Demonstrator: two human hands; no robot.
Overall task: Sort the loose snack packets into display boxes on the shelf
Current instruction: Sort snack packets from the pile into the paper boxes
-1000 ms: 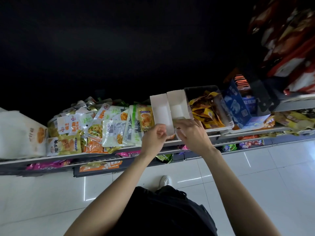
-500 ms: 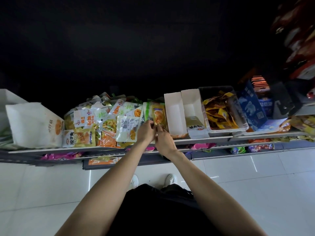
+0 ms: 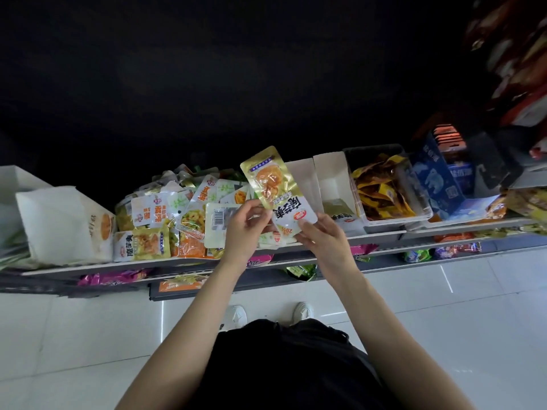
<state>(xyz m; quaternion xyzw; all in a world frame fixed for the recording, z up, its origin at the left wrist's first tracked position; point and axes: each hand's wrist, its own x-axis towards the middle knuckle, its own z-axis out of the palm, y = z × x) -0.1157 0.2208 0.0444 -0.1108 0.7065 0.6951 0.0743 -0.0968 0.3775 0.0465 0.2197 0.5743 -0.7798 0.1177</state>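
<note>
While the gold-and-white packet [image 3: 273,190] is lifted clear of the shelf [image 3: 381,236], it stands tilted above the loose heap, its gold window end pointing up and away and its white printed end down toward the person. Both hands hold it: the right hand [image 3: 321,239] pinches the lower white corner, with a fingertip showing on the face of the packet, and the left hand [image 3: 244,229] has its fingers curled at the packet's left edge, where it seems also to grip one or two more packets; how many I cannot tell. Just behind and to the right of the packet stand two white display boxes [image 3: 331,179] side by side, and the right-hand one already has a like packet [image 3: 337,210] lying at its front. Beyond them a clear bin [image 3: 384,184] holds yellow and orange packets, and a blue carton [image 3: 435,179] stands further right. To the left the pile of loose packets [image 3: 177,211] covers the shelf, with a white paper bag [image 3: 63,223] at its far end. By my judgement the step in hand is the carry from pile to box: a packet is picked and not yet placed. The next move calls for matching its kind to a box, most likely the white one that holds its fellow, turning it to stand the same way, and lowering it between the thin cardboard walls without knocking them askew.
</note>
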